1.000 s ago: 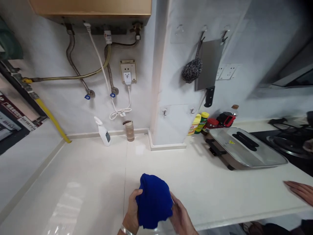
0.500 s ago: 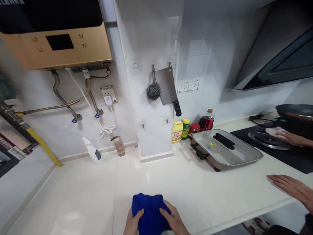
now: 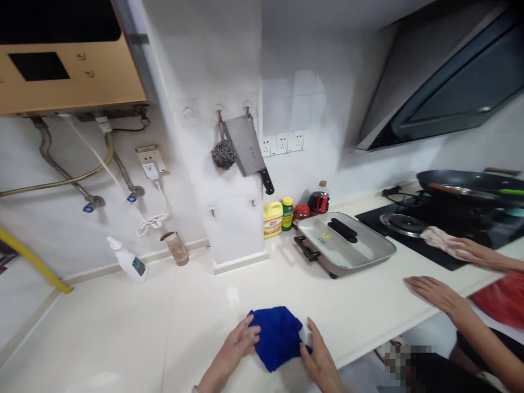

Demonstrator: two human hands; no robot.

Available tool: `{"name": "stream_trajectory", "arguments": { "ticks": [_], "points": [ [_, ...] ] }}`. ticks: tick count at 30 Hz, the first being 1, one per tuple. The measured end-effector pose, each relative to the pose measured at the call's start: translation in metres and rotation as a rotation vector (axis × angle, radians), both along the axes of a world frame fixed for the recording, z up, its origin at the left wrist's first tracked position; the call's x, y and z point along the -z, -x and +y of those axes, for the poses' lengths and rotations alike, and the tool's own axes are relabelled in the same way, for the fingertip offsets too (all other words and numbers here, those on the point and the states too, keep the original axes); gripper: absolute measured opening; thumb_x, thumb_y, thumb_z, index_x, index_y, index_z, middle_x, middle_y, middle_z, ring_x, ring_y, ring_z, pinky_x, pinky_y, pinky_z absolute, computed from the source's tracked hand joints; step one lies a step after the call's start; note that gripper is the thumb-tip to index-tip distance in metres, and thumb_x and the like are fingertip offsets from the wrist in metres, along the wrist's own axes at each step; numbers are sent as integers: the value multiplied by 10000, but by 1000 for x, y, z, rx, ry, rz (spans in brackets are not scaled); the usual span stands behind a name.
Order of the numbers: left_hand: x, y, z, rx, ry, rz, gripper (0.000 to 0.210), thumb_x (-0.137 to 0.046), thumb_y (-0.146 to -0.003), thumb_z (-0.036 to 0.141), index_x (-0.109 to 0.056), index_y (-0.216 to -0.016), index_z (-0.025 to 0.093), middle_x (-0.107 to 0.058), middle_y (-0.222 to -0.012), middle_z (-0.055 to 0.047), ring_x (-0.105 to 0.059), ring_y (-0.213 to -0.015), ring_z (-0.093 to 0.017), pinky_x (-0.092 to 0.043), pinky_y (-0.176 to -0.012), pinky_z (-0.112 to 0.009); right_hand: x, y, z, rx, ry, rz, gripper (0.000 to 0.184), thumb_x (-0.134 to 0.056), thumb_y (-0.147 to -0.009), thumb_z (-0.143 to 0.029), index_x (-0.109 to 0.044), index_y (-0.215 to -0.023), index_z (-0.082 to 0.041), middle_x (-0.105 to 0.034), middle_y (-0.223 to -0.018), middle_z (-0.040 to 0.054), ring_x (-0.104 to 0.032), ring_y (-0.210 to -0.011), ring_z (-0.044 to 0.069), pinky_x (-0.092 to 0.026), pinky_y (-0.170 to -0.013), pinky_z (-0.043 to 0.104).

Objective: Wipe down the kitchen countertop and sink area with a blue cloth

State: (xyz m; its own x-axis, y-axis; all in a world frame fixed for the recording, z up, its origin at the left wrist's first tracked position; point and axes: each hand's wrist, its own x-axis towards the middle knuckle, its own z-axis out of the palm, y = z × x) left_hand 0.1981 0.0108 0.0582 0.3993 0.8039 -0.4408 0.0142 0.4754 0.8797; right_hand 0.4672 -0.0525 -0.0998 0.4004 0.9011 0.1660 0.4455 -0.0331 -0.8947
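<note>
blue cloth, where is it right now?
Head view, bottom centre: the blue cloth lies on the white counter near its front edge, between the left hand and right hand.

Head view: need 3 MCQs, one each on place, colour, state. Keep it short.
1. Where does the cleaver hang?
A. On a wall hook beside the steel scourer
B. Over the stove
C. Under the water heater

2. What colour is the cloth between the person's hands?
A. Red
B. Blue
C. White

3. How does the electric griddle stand?
A. Lid off
B. Tipped on its side
C. Lid on, flat on the countertop

Answers: 1 A, both hang from hooks on the white pillar. 2 B, the left hand and right hand press a blue cloth on the counter. 3 C, the lid with its black handle covers it.
</note>
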Motion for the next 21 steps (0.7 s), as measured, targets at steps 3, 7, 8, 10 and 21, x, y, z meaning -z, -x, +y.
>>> {"name": "stream_trajectory", "arguments": {
  "ticks": [3,7,8,10,21],
  "points": [
    [-29,17,14,88,19,223,731,-736,-720,675,-650,-1292,227,-704,-1255,-157,-679,-1098,-306,-467,-1071,-509,15,-8,-16,-74,-7,-49,687,-490,-933,-461,-325,-1545,-198,-508,-1494,146,-497,-1370,309,-471,-1120,455],
    [-78,-22,34,277,-155,311,686,-632,-823,639,-603,-1357,210,-668,-1317,-149,-649,-1148,-273,-476,-1060,-462,4,8,-7,-51,-118,-256,705,-487,-966,-454,-239,-1577,-205,-473,-1516,167,-476,-1379,330,-446,-1133,517],
    [-92,-43,38,348,-210,282,683,-593,-856,622,-567,-1396,205,-646,-1356,-145,-642,-1165,-257,-480,-1059,-444,-4,15,0,-22,-135,-314,711,-471,-974,-453,-216,-1586,-198,-445,-1533,178,-440,-1405,344,-424,-1145,546],
    [-123,-89,39,475,-373,284,619,-511,-918,542,-541,-1425,189,-656,-1345,-144,-643,-1165,-236,-482,-1061,-425,-20,34,14,13,-120,-437,713,-459,-970,-446,-235,-1588,-172,-386,-1568,201,-334,-1460,394,-371,-1158,613],
    [-293,-116,83,821,-1113,563,770,-484,-952,455,-161,-1606,208,-601,-1434,-152,-648,-1189,-205,-491,-1058,-386,-52,86,30,-469,132,-668,738,-549,-930,-450,-236,-1597,-391,-240,-1664,42,-208,-1489,463,-115,-1134,806]
  ]
}}
